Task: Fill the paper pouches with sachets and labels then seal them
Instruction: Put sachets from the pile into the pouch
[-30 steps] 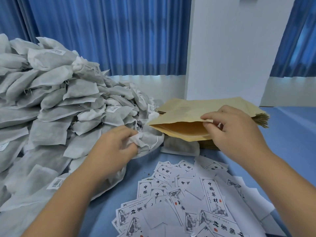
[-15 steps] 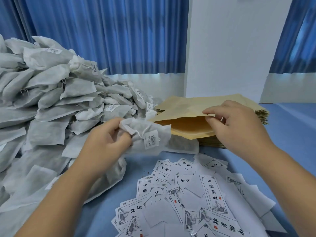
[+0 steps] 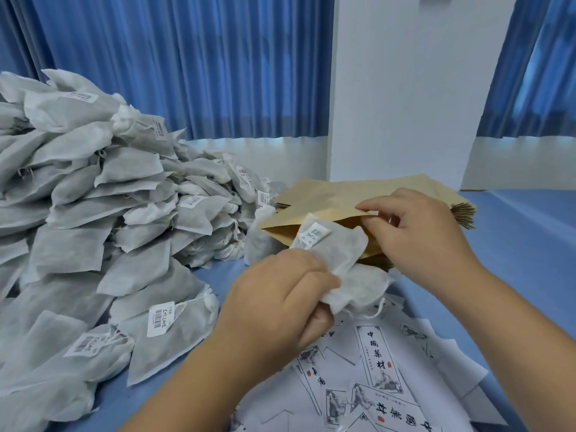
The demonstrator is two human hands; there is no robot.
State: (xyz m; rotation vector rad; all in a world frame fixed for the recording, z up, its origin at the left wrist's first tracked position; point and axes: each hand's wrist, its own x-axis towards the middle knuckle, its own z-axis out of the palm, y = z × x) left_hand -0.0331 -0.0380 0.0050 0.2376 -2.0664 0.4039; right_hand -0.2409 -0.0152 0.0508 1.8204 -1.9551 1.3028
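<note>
My left hand has carried its gripped sachet to the pouch mouth, which my right hand pinches open; sachet white, barcode-tagged.

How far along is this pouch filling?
No sealed pouch shows. The left hand holds a sachet at the mouth of the top paper pouch, which the right hand pinches open. Left: adding a label, sealing, and the big sachet heap.
</note>
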